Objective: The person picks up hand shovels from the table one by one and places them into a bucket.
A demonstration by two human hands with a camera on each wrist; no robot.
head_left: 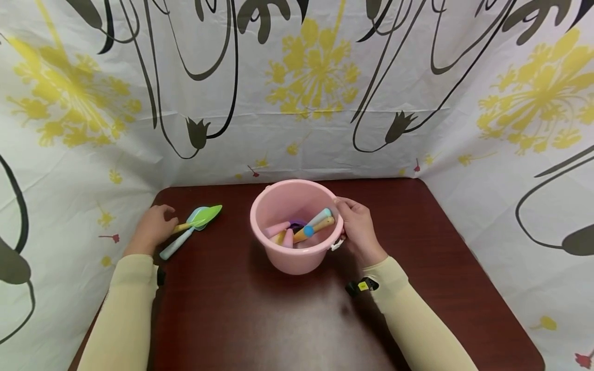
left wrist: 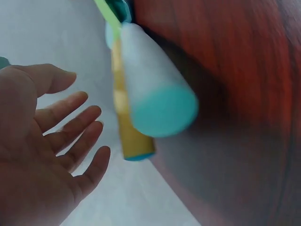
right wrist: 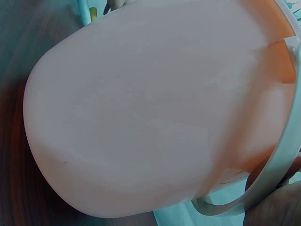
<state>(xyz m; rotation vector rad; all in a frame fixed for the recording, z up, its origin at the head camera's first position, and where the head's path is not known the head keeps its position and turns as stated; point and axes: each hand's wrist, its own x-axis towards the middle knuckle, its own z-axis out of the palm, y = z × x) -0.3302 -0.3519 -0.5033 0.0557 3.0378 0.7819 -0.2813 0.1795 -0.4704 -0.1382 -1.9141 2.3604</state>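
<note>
My right hand point(head_left: 358, 226) grips the right rim of a pink bucket point(head_left: 293, 263), thumb at the edge. In the right wrist view the bucket's side point(right wrist: 141, 108) and its pale carrying handle point(right wrist: 277, 160) fill most of the picture. Inside the bucket lie several toy tools, among them a blue-and-tan handle point(head_left: 315, 228) and a pink handle point(head_left: 276, 229). At the left, my left hand point(head_left: 155, 226) is beside a green toy trowel point(head_left: 206, 216) with a yellow handle point(left wrist: 123, 117). Its fingers are loosely spread, apart from that handle. A light blue tool point(head_left: 178, 243) lies beneath the trowel.
The dark red-brown table point(head_left: 287, 319) has a rounded far edge. White patterned cloth point(head_left: 301, 144) hangs behind it and along both sides, close to my left forearm. The bucket is near the middle of the far half.
</note>
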